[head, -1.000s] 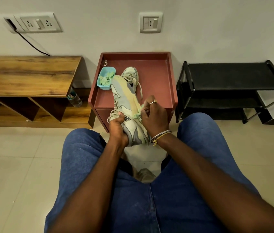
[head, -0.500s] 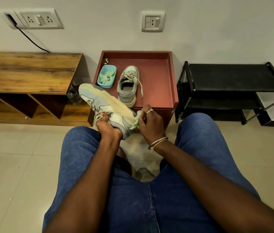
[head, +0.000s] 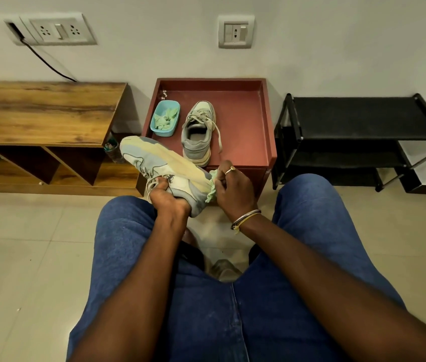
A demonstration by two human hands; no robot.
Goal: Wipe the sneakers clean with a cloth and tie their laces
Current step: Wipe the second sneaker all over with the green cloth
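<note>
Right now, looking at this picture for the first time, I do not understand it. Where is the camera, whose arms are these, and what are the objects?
There is no machine here. A seated person wears the camera on the head, so you look down along their own arms and blue jeans. The left hand holds one sneaker tilted on its side, sole showing. The right hand presses a green cloth against its heel end. Ahead stands a red table. On it rest the second sneaker, upright with loose laces, and a blue tub holding more green cloths. A wooden shelf stands left of the table, a black rack right.
</note>
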